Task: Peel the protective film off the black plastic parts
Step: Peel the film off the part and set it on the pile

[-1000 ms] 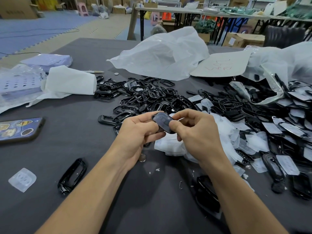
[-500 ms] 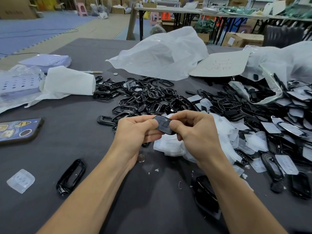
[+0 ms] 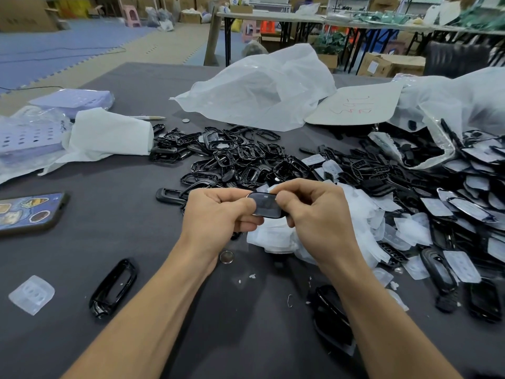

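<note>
black plastic part pinched between both hands

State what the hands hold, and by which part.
One black plastic part: left hand pinches its left end, right hand pinches its right end.

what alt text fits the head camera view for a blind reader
A person's left hand and right hand pinch one black plastic part between them above a dark table. A heap of peeled film lies under the hands, a pile of black frames behind, and film-covered parts spread to the right.
</note>
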A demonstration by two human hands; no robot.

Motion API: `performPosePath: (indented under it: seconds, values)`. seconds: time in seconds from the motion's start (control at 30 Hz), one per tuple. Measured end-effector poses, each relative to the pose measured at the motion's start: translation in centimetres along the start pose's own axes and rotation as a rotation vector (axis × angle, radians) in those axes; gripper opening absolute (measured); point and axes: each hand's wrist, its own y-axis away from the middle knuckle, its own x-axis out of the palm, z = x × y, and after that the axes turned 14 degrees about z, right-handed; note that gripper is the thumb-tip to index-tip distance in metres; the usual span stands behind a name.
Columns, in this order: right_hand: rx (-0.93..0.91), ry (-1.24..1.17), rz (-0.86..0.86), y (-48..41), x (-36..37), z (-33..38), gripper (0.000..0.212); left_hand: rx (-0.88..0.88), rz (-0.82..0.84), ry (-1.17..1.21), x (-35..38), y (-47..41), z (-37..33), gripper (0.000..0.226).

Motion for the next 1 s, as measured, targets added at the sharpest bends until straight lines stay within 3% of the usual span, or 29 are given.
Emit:
performPosePath:
  seconds: [0.13, 0.27, 0.37, 0.43, 0.57, 0.83, 1.0]
  values:
    - [-0.002, 0.121, -0.021, 0.5, 0.7, 0.3, 0.004, 0.02, -0.022, 0.016, 0.7, 0.2, 0.1, 0.027]
    - [-0.002, 0.162, -0.019, 0.4, 1.0, 0.1, 0.012, 0.084, 0.035, -0.079, 1.0, 0.5, 0.2, 0.035]
    - [-0.015, 0.112, 0.022, 0.3, 0.6, 0.1, 0.018, 0.122, 0.018, -0.174, 1.0, 0.7, 0.1, 0.02]
    - [-0.021, 0.078, 0.053, 0.3, 0.6, 0.1, 0.02, 0.131, 0.014, -0.211, 0.9, 0.6, 0.0, 0.022]
    - [-0.031, 0.042, 0.087, 0.0, 0.5, 0.1, 0.022, 0.127, -0.014, -0.214, 0.8, 0.2, 0.4, 0.042]
    - [0.002, -0.087, 0.109, -0.1, -0.1, -0.2, 0.037, 0.149, -0.048, -0.211, 1.0, 0.1, 0.7, 0.036]
    - [0.005, -0.109, 0.035, 0.1, 0.6, -0.3, 0.018, 0.185, -0.092, -0.209, 1.0, 0.2, 0.5, 0.05]
